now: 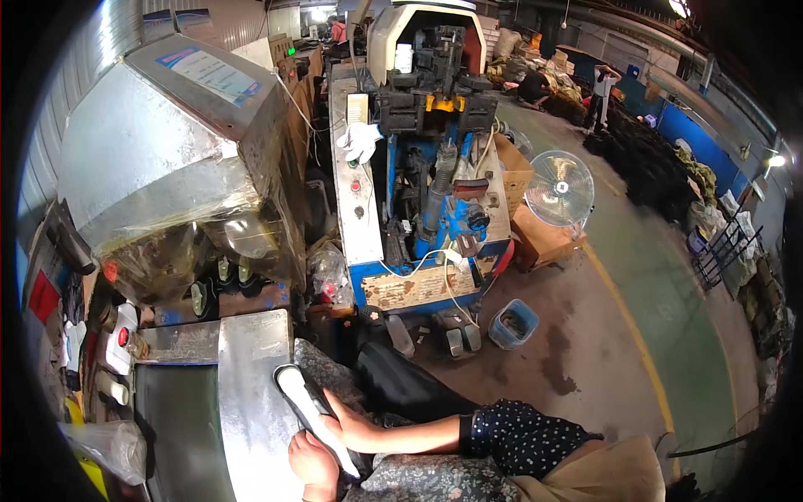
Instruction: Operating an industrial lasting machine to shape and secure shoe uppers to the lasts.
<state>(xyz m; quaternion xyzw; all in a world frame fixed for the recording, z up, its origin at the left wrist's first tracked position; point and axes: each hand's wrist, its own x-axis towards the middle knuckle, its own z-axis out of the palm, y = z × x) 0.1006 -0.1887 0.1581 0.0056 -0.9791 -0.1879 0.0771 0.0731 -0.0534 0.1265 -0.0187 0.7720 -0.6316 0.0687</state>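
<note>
A long black shoe [303,400] with a pale, white underside or inside facing up lies slanted over my lap, against the edge of a bare metal plate [255,393]. My right hand [351,425] reaches in from the right and grips the shoe's right side near its middle, the thumb along the white face. Closer to me, my left hand [313,462] is curled at the near end of the shoe, fingers bent against its left edge. Some fingertips of both hands are hidden. The shoe's far end sticks out free of my hands.
Left of the plate runs a dark green belt [180,427], leading under a large metal hood [159,167]. Several dark shoes [205,297] sit beneath it. Ahead stands a blue machine [435,192] with a white glove [360,142]. A blue bin [513,325] and a fan [559,188] are to the right.
</note>
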